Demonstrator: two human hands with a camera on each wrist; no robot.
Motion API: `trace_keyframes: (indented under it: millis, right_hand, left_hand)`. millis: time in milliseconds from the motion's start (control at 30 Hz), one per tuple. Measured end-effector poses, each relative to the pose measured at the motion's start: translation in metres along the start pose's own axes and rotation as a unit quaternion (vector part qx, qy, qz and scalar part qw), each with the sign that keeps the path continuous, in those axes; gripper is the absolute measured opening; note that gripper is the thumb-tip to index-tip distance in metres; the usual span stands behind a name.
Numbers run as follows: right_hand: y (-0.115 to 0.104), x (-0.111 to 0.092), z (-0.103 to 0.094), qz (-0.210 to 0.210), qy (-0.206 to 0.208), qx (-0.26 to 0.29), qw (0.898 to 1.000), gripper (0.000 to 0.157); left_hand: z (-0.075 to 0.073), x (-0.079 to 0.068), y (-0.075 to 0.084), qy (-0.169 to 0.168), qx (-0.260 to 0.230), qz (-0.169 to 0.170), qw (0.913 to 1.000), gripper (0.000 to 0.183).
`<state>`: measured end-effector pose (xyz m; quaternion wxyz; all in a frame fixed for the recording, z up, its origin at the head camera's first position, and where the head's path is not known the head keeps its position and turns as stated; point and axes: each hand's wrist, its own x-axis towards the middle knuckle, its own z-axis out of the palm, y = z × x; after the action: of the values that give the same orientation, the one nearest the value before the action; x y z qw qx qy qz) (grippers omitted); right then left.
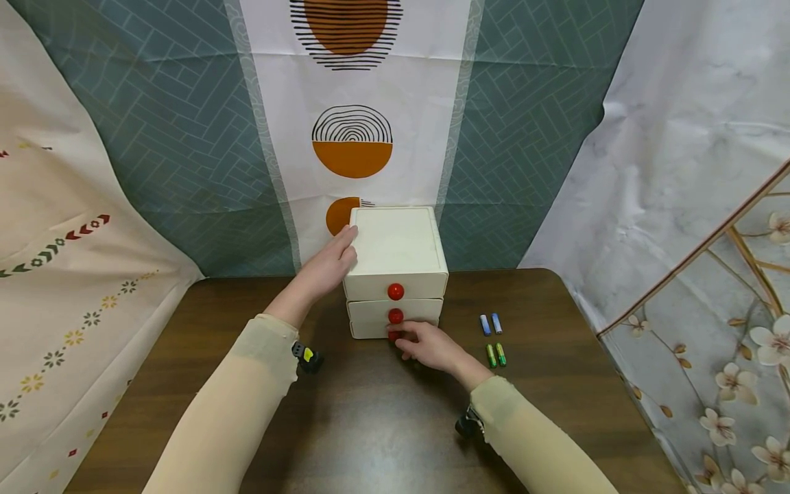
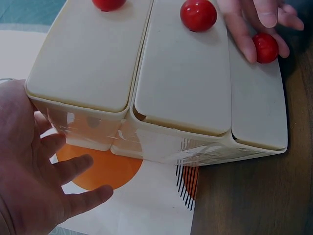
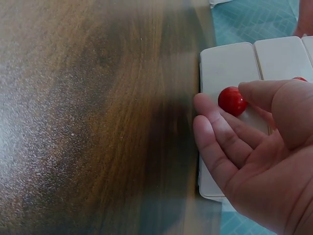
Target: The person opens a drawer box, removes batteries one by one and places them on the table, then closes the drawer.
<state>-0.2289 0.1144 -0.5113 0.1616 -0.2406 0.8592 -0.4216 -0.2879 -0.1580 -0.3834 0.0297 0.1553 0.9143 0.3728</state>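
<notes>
A small off-white drawer cabinet (image 1: 395, 240) stands against the back wall, with three drawer fronts, each bearing a round red knob. My left hand (image 1: 327, 266) rests on the cabinet's upper left edge, its fingers spread along the clear side panel in the left wrist view. Low at the front, my right hand (image 1: 428, 345) pinches the bottom drawer's red knob (image 2: 265, 48) between thumb and fingers. In the right wrist view, that drawer's front (image 3: 227, 63) is partly hidden behind the hand. The middle knob (image 2: 198, 14) sits just above the right fingers.
Two blue-and-white batteries (image 1: 490, 324) and two green batteries (image 1: 496, 355) lie on the brown wooden table (image 1: 382, 425), right of the cabinet. A patterned cloth (image 1: 518, 137) hangs behind it. Further cloths hang at the left (image 1: 74, 274) and right (image 1: 666, 171).
</notes>
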Motion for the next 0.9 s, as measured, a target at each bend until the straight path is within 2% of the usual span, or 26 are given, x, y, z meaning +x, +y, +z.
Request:
trace_keyframes:
  millis: [400, 767, 900]
  right_hand:
    - [0.002, -0.003, 0.002, 0.0, 0.01, 0.001, 1.0, 0.035]
    - [-0.001, -0.015, 0.007, 0.002, -0.013, 0.005, 1.0, 0.035]
    - [-0.001, -0.019, 0.007, -0.008, -0.028, 0.011, 1.0, 0.035]
  left_hand:
    - [0.002, 0.002, 0.003, 0.004, 0.007, -0.002, 1.0, 0.066]
    - [0.002, 0.003, 0.002, 0.009, 0.005, -0.003, 0.9999, 0.066]
    - [0.003, 0.003, 0.001, 0.009, 0.002, -0.004, 0.9999, 0.066]
